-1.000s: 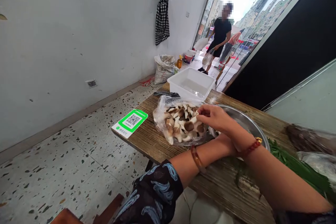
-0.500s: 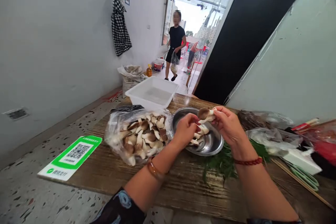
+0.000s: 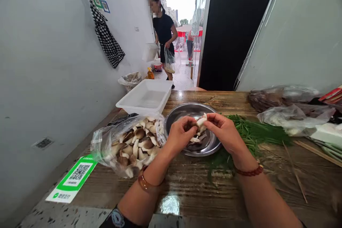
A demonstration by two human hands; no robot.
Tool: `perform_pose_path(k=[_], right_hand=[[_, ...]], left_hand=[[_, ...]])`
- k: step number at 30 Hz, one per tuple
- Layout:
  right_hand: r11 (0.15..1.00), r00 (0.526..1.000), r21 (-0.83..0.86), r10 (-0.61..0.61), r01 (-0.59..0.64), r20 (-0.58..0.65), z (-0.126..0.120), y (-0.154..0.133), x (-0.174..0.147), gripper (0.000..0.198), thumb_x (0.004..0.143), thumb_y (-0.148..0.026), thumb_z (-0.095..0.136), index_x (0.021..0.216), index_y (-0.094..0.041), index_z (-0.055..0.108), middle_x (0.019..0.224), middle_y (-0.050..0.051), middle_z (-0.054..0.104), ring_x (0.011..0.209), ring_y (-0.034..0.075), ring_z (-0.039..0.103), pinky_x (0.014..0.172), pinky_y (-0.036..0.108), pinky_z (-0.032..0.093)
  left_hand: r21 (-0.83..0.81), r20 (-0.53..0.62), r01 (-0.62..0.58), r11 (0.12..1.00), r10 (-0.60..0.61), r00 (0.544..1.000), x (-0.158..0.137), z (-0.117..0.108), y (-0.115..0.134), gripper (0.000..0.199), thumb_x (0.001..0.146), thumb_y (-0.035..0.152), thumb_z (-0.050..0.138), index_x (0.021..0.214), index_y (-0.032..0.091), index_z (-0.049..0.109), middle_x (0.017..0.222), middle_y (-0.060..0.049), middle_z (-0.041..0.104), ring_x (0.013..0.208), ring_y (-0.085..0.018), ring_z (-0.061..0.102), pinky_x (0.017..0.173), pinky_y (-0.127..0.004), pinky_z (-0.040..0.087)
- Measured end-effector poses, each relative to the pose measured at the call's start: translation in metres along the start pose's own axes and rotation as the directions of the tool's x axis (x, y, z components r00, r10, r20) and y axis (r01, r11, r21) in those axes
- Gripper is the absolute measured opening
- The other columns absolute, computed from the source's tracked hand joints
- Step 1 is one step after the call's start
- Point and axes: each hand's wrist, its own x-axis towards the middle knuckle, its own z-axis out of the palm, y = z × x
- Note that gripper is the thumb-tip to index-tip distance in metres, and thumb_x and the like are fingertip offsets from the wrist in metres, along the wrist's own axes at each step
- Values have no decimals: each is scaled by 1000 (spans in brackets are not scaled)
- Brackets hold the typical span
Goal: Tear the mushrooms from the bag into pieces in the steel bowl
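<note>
Wooden table (image 3: 197,185), white wall (image 3: 53,64) at left: mushroom (image 3: 202,119) in both hands above steel bowl (image 3: 173,117)

Rear of room: glazed doorway (image 3: 184,7), with black panel (image 3: 237,28) to its right. Near doorway: person (image 3: 163,28) in black, carrying clear bag (image 3: 170,61) and white container (image 3: 150,52).

Table layout, left side: QR card (image 3: 76,178) at near corner, far end partly overlapped by open plastic bag (image 3: 103,146). Inside plastic bag: heap of brown-capped loose mushrooms (image 3: 140,140). Behind plastic bag: white tub (image 3: 144,108).

Table layout, centre and right: steel bowl, with mushroom pieces (image 3: 196,140) at bottom. Just beside bowl: green leaves (image 3: 248,131). Farther right: crumpled plastic bags (image 3: 296,115) and thin stick (image 3: 296,174).

Left hand (image 3: 181,132): fingers and thumb pinched on lower end of mushroom. Right hand (image 3: 223,130): fingertips closed on upper, pale end. Mushroom position: between both sets of fingertips, over mushroom pieces in bowl. Exact finger contact: partly hidden.
</note>
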Motion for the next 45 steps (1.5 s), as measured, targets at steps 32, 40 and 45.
perform_pose_path(k=[32, 40, 45], right_hand=[[833, 952, -501, -301, 235, -54, 16, -8, -14, 19, 81, -23, 56, 95, -22, 69, 95, 4, 73, 86, 21, 66, 81, 33, 50], [811, 958, -546, -281, 210, -50, 19, -10, -17, 13, 77, -24, 58, 87, -22, 66, 85, 2, 71, 75, 19, 64, 73, 30, 48], [868, 983, -481, -176, 126, -60, 17, -14, -16, 9, 75, -24, 59, 81, -21, 65, 76, -1, 68, 66, 16, 60, 65, 26, 46]], left_hand=[[11, -81, 20, 1000, -20, 997, -5, 8, 6, 16, 72, 20, 63, 86, 14, 68, 77, -2, 68, 68, -11, 59, 67, -21, 46], [243, -97, -48, 969, 73, 993, -6, 6, 11, 9, 71, 17, 58, 74, 15, 67, 67, 1, 58, 64, -10, 50, 61, -20, 40], [242, -79, -58, 969, 80, 994, -7, 8, 12, 7, 70, 18, 59, 71, 15, 65, 65, 2, 56, 62, -10, 48, 60, -21, 39]])
